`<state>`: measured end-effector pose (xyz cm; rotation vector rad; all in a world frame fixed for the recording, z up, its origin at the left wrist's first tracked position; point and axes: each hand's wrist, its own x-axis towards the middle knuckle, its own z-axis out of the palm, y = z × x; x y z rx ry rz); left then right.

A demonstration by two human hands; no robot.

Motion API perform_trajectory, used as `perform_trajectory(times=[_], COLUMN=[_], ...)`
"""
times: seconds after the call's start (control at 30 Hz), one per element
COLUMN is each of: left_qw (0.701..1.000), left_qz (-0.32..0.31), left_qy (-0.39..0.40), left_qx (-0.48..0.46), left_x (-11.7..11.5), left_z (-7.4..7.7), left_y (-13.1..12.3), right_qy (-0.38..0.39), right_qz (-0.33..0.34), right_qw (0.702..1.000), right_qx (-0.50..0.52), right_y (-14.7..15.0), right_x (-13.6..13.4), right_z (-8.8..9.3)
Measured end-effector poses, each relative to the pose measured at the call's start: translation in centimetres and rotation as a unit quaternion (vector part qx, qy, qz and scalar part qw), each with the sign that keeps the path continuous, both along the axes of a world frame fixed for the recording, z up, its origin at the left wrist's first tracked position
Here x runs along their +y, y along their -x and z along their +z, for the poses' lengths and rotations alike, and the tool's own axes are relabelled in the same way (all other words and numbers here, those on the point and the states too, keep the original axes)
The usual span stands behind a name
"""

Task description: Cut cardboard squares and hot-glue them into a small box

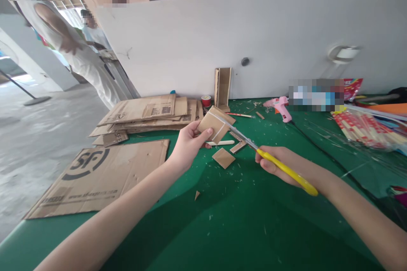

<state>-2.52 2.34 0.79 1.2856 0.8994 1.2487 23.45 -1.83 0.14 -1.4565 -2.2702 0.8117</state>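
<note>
1. My left hand [193, 137] grips a small cardboard piece [209, 122] by its lower left side, thumb on top, raised above the green table [222, 233].
2. My right hand [280, 151] is wrapped around the yellow-handled scissors [288, 172]; their blades reach across the right part of that piece, though I can't tell whether they're biting into it.
3. Just below, a loose cardboard square [224, 159] lies flat on the table.
4. Beyond my hands, an open cardboard trough [224, 87] stands upright near the white partition [178, 46].
5. Stacked cardboard [136, 110] sits to the left, a pink glue gun [281, 108] to the right.
</note>
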Motion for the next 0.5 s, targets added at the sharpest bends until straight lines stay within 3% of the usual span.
perform_trajectory(times=[0.23, 0.5], left_qw=[1.000, 1.000], left_qz=[0.005, 0.012], left_qy=[-0.007, -0.008], left_qx=[0.021, 0.022], left_x=[-0.41, -0.51], left_z=[0.70, 0.53], left_y=[-0.16, -0.33], right_qy=[-0.021, -0.037], right_qz=[-0.034, -0.053], right_qw=[0.998, 0.994], right_qx=[-0.040, -0.089], right_y=[0.16, 0.55], right_x=[0.18, 0.03], right_z=[-0.27, 0.40])
